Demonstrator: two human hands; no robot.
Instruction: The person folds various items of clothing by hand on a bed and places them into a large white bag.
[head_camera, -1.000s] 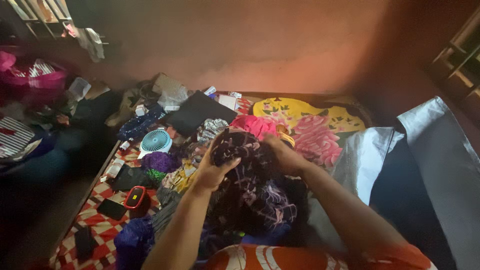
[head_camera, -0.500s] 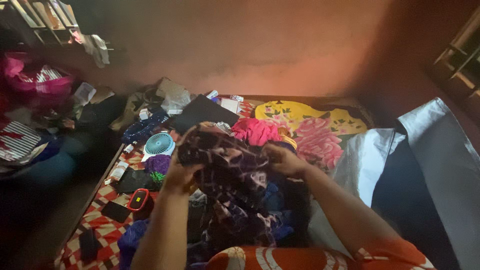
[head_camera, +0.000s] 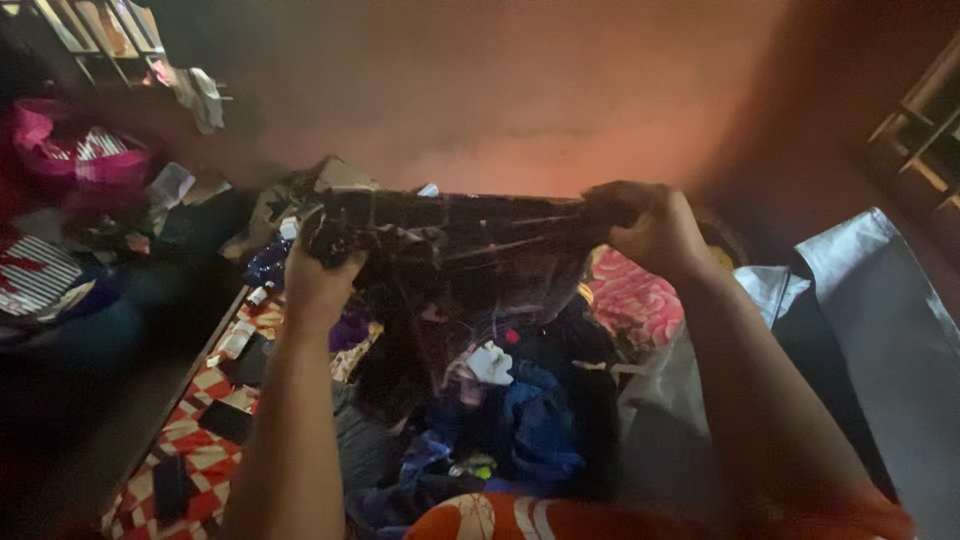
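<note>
Small white box (head_camera: 238, 338) — bed's left edge

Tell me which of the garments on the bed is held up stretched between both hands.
The dark patterned garment, gripped at its top corners by the left hand and right hand; the blue garment lies below.

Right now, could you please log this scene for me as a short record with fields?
Left hand: grips the left end of the dark patterned garment
Right hand: grips its right end
Garment: stretched wide between both hands, raised above the clothes pile
Surface: red-and-white checked sheet
Right side: grey sack
Lighting: dim, details blurred
</note>
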